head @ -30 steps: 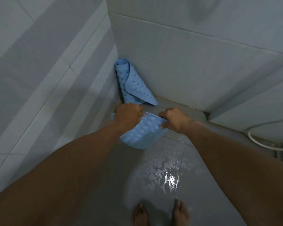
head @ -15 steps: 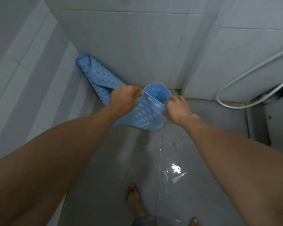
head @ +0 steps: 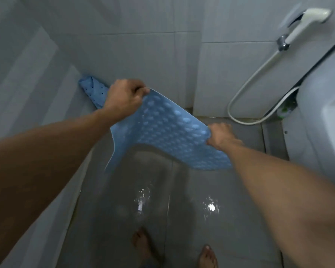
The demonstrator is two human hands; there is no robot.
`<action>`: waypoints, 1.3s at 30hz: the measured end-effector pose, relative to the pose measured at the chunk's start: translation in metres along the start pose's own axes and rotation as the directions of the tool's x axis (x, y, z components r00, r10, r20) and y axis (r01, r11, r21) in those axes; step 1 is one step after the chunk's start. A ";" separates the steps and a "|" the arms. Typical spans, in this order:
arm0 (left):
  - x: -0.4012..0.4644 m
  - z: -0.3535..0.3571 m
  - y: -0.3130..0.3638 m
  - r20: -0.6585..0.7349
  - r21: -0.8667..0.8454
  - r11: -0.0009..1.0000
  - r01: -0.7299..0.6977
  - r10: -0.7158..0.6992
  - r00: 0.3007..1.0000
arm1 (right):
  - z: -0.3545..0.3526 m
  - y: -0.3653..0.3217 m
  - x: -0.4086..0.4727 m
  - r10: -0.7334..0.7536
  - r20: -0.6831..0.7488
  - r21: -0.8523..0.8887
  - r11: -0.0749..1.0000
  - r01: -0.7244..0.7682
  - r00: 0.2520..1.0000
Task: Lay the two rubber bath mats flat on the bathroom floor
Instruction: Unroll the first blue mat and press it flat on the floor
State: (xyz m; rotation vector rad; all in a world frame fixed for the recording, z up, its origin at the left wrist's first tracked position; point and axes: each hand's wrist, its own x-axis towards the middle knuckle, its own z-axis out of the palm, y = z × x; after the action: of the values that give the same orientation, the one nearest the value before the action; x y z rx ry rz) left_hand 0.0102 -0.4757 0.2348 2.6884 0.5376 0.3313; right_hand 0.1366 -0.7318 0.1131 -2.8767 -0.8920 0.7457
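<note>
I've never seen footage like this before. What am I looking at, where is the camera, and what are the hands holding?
No machine here: a person wears a camera on the head, looking down at their own arms in a tiled bathroom. The left hand and right hand each grip an edge of a blue bubbled bath mat, spread out in the air above the wet grey floor. A second blue mat, with holes, leans in the wall corner behind. A white hand sprayer hangs on the right wall. Bare feet show below.
</note>
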 end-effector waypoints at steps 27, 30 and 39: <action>-0.101 0.269 -0.178 0.195 0.319 0.935 0.153 -0.223 0.955 | 0.205 0.081 0.087 0.010 0.048 -0.132 0.991 -0.004 0.999; -0.088 0.315 -0.212 0.103 0.375 0.913 0.158 -0.211 0.972 | 0.235 0.090 0.129 0.009 -0.056 -0.232 0.973 -0.022 0.998; -0.040 0.438 -0.282 -0.071 0.550 0.814 0.186 -0.176 0.982 | 0.304 0.148 0.229 0.026 -0.241 -0.374 0.920 -0.118 0.970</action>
State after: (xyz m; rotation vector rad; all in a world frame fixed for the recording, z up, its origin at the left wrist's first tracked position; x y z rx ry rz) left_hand 0.0141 -0.3888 -0.2807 3.1494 1.0270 0.1570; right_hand 0.2402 -0.7619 -0.2805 -3.2611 -1.0026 0.2418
